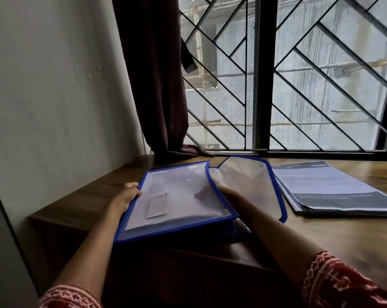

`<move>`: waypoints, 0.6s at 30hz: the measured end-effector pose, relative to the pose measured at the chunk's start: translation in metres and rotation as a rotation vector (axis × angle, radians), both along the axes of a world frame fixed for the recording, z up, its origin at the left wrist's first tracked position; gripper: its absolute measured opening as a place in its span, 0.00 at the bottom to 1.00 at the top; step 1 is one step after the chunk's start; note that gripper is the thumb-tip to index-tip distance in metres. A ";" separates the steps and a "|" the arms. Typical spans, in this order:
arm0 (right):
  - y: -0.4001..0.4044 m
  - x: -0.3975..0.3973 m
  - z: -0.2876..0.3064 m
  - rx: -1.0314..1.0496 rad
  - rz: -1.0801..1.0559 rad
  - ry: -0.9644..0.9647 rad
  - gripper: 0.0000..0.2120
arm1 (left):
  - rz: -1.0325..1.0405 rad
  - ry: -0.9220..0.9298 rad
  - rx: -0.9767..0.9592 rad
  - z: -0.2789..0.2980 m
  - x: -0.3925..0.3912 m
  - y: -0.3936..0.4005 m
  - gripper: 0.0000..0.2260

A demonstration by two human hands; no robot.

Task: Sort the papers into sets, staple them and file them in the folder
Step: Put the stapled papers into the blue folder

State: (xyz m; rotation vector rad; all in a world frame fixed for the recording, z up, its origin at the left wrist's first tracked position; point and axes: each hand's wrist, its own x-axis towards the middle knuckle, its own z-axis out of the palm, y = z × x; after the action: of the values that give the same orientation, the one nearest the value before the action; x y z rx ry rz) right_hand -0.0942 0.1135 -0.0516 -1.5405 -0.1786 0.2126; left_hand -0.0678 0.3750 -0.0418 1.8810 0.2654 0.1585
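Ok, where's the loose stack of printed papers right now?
In the head view the stack of printed papers with dark header bands lies flat on the wooden table, right of the blue-edged clear plastic folder and its open flap, below the window.

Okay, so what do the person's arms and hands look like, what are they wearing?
Both forearms are bare. The left sleeve and right sleeve are red fabric with a white printed pattern. The left hand shows no ring or watch; the right hand is partly hidden.

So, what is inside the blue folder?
Inside the blue folder lie white papers with a small card. The right hand reaches in, its fingers covered. How many sheets cannot be seen.
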 end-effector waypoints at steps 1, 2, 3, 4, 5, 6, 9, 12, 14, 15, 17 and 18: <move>0.002 -0.008 0.006 -0.035 0.067 0.010 0.13 | -0.007 0.006 0.030 -0.001 0.000 0.000 0.17; 0.003 -0.009 0.007 -0.039 0.145 0.004 0.11 | -0.004 -0.013 0.057 -0.002 0.003 0.001 0.17; 0.006 -0.022 0.015 -0.032 0.170 0.020 0.17 | -0.011 -0.007 0.107 -0.003 0.004 0.001 0.14; 0.007 -0.025 0.019 -0.011 0.177 -0.002 0.20 | -0.009 0.006 0.162 -0.003 0.003 0.000 0.10; 0.007 -0.026 0.021 0.031 0.150 0.003 0.19 | -0.003 0.009 0.204 -0.003 0.003 -0.001 0.08; 0.005 -0.027 0.023 0.028 0.180 -0.015 0.18 | -0.003 0.006 0.241 -0.004 0.005 -0.003 0.08; 0.003 -0.010 0.020 -0.119 0.078 0.027 0.06 | 0.015 -0.003 0.345 -0.006 0.012 -0.009 0.07; -0.010 0.001 0.018 -0.564 -0.312 -0.163 0.12 | 0.060 0.010 0.495 -0.012 0.022 -0.014 0.20; -0.029 -0.004 0.019 -0.896 -0.522 -0.385 0.14 | 0.126 0.001 0.635 -0.015 0.025 -0.019 0.20; -0.039 -0.008 0.021 -1.030 -0.579 -0.474 0.13 | 0.148 0.001 0.709 -0.014 0.026 -0.025 0.20; -0.057 -0.013 0.027 -1.183 -0.617 -0.538 0.11 | 0.146 -0.047 0.815 -0.007 0.025 -0.047 0.20; -0.063 -0.013 0.028 -1.246 -0.589 -0.502 0.11 | 0.120 -0.065 0.843 -0.002 0.024 -0.062 0.19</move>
State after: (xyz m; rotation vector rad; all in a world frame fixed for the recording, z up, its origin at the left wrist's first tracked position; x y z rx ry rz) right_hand -0.1068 0.0500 -0.0233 -2.7813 0.0543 -0.6721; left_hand -0.0436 0.3127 -0.0440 2.6875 0.2917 0.4684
